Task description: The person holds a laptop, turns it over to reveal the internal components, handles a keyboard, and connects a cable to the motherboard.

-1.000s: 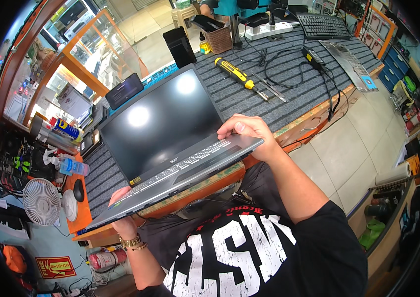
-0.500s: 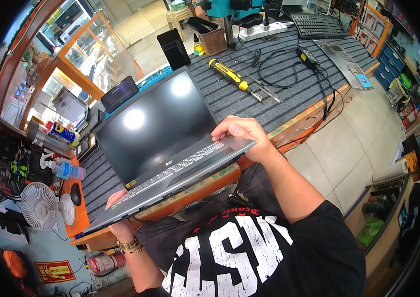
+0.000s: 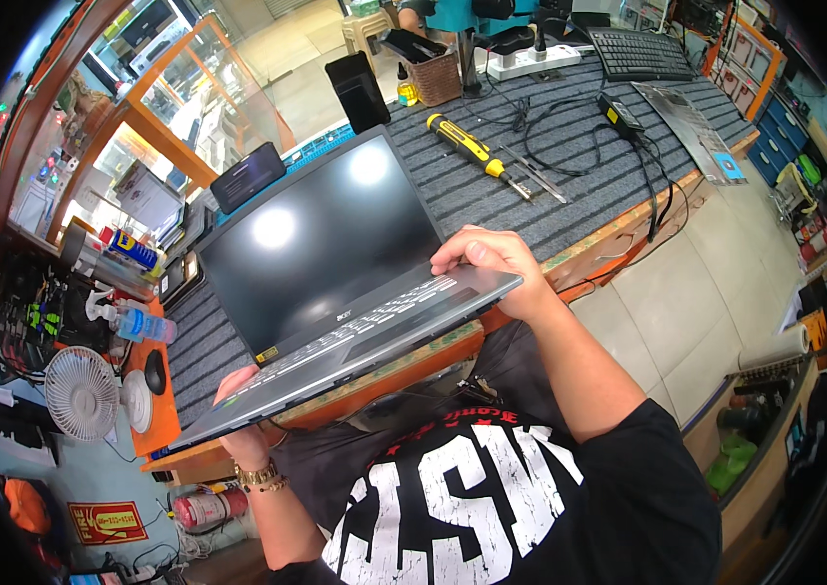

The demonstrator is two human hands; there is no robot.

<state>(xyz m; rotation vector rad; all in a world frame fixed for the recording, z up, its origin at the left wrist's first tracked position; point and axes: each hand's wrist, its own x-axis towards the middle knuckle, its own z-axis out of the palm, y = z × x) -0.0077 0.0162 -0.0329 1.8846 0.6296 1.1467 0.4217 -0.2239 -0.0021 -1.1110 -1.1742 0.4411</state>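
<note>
- Currently, the left hand (image 3: 248, 447) and right hand (image 3: 499, 261) grasp opposite sides of an open laptop (image 3: 321, 258), held between them over the counter (image 3: 589, 246) edge.
- Beyond the right hand, a yellow-black screwdriver (image 3: 472, 150).
- Farther past it, a black keyboard (image 3: 639, 54).

Holding opened laptop (image 3: 335, 283) by both ends, with screen (image 3: 321, 239) dark under two bright glare spots. Gripping left end with left hand (image 3: 245, 444), thumb on top, partly hidden beneath. Gripping right end with right hand (image 3: 501, 261), fingertips by keys (image 3: 389, 317). Noted just behind laptop: tilted smartphone (image 3: 248, 177). Right of laptop, on striped mat (image 3: 579, 200): yellow-and-black screwdriver (image 3: 465, 143), slim metal tool (image 3: 550, 187) beside it; farther right, power adapter (image 3: 620, 114), black keyboard (image 3: 639, 55). Left of laptop: spray bottle (image 3: 145, 325), mouse (image 3: 155, 372), white fan (image 3: 86, 393).
</note>
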